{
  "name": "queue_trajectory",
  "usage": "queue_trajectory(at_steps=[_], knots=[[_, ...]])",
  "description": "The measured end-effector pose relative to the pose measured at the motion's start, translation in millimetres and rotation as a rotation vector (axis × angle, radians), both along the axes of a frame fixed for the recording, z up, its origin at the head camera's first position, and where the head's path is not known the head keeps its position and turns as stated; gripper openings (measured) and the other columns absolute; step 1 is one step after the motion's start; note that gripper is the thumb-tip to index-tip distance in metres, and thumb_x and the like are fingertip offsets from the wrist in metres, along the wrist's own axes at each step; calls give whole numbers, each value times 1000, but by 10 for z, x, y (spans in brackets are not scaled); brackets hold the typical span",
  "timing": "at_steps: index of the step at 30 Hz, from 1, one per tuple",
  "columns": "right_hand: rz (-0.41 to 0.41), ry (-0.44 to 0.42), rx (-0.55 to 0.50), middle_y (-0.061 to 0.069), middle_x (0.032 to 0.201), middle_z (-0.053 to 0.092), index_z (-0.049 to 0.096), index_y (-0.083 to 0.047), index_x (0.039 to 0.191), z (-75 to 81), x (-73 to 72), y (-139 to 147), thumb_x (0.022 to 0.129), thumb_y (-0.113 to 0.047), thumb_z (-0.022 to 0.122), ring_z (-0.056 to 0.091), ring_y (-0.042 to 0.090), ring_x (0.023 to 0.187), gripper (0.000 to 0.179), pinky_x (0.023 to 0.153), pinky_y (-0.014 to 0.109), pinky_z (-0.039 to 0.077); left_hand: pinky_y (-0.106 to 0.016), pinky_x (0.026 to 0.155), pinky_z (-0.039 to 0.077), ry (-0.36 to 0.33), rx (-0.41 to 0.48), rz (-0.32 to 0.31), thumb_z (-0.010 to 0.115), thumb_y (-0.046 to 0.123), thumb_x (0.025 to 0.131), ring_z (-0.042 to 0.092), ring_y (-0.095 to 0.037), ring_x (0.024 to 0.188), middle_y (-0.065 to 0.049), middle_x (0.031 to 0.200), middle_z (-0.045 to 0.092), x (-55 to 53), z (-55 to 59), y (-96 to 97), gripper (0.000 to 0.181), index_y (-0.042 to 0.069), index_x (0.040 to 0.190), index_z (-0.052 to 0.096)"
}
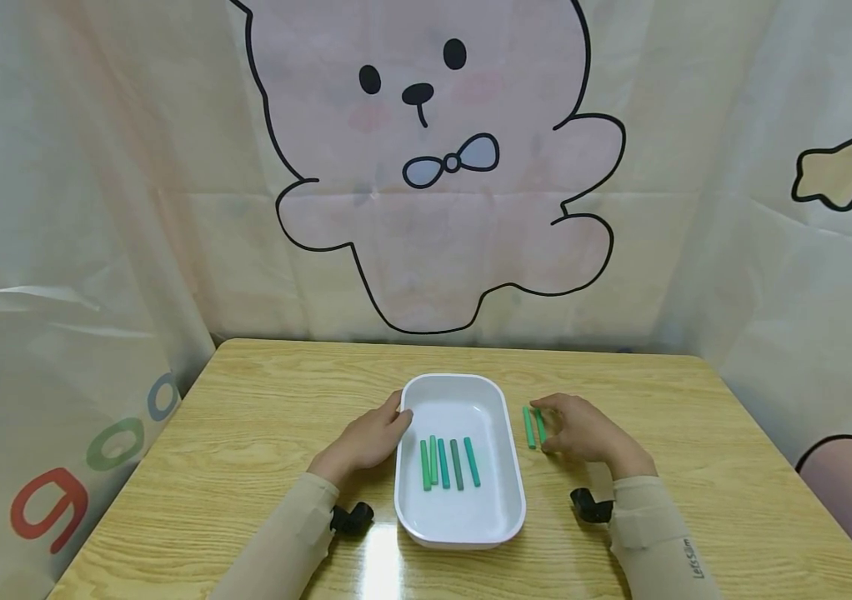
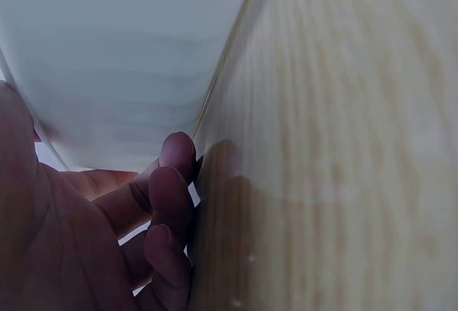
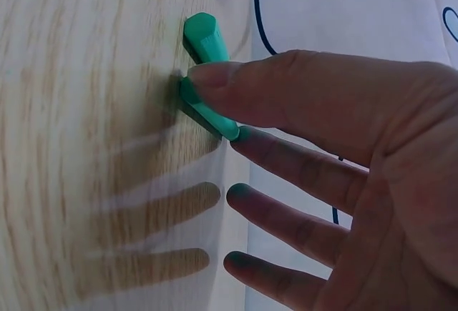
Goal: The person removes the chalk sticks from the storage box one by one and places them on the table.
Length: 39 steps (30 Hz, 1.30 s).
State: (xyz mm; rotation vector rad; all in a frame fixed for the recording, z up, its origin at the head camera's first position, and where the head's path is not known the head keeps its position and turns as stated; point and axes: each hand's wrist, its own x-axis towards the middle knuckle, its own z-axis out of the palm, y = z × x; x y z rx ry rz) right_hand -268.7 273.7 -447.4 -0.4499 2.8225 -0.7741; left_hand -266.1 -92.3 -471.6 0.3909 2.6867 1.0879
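A deep white plastic tray [image 1: 482, 512] stands on the table with several green chalk-like sticks [image 1: 443, 464] side by side inside. My left hand [image 1: 373, 435] grips its left wall, thumb over the rim and fingers outside, low near the tabletop in the left wrist view. To the right of the tray, my right hand [image 1: 587, 429] pinches a green chalk-like stick [image 3: 207, 111] lengthwise, thumb at one end and index finger at the other. A second green stick [image 1: 528, 427] lies just left of it on the wood. Green colour marks the right fingertips [image 3: 240, 191].
The wooden table [image 1: 283, 383] ends at a curtain [image 1: 426, 275] printed with a bear, and more curtain hangs at both sides. Black wrist cameras sit on both forearms, the left one [image 1: 352, 519] close to the tray.
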Motion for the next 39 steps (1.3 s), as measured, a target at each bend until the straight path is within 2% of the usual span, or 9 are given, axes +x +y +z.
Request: queue_trajectory(at_steps=[10, 21, 28, 35, 39], knots=[[-3, 2, -17, 24, 149, 55, 58, -1, 144, 30, -13, -1, 81, -10, 86, 44, 51, 142, 69, 113, 68, 36, -57, 112, 45, 2, -1, 1, 31, 46, 110, 61, -29, 132, -8, 150, 59, -8, -5, -1, 56, 25, 162, 35], [27, 95, -15, 23, 148, 57, 58, -2, 145, 170, 37, -58, 86, -8, 79, 47, 50, 140, 63, 110, 66, 42, -57, 111, 45, -6, -2, 2, 31, 47, 110, 61, -27, 129, -7, 149, 59, -10, -3, 1, 56, 25, 162, 34], [29, 124, -18, 22, 150, 56, 58, -5, 146, 270, 102, -113, 88, -10, 76, 47, 48, 142, 60, 110, 64, 42, -56, 111, 46, -9, -5, 4, 31, 48, 110, 62, -26, 128, -7, 149, 59, -14, -6, 5, 57, 25, 162, 34], [48, 158, -11, 20, 148, 57, 59, -5, 145, 360, 150, -195, 87, -12, 77, 52, 46, 137, 61, 108, 64, 45, -52, 101, 50, 8, 2, -18, 31, 44, 111, 65, -21, 109, -7, 142, 64, -18, -4, 0, 54, 23, 160, 37], [63, 187, -5, 20, 148, 58, 59, -7, 145, 396, 169, -241, 88, -12, 77, 52, 46, 137, 60, 108, 64, 45, -51, 99, 51, 7, -2, -15, 31, 44, 111, 64, -20, 107, -7, 142, 64, -27, -11, -3, 54, 24, 160, 37]])
